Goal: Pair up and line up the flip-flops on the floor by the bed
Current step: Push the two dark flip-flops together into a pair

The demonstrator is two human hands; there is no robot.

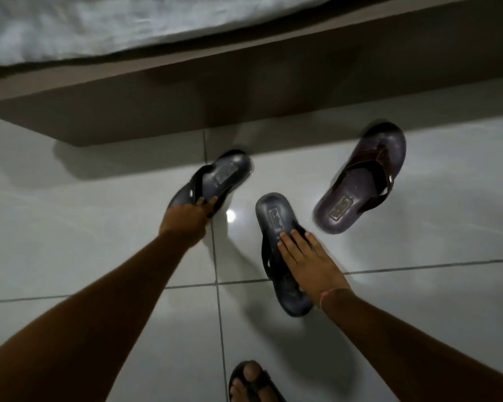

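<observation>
Glossy tile by bed base (244, 91). Left hand (186, 219) clamped on grey flip-flop (215, 181) nearest base; right hand (305, 256) flat, pressing its mate (273, 219) further out. Slide parallel, heels level. Brown flip-flop (360, 181) alongside, unpaired.

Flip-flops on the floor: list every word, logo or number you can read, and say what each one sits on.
No text can be read.
Grey flip-flop in the left hand: heel label, too blurred.
Grey flip-flop under the right hand: heel marking, too blurred.
Brown flip-flop: rectangular heel badge, too small to read.
</observation>
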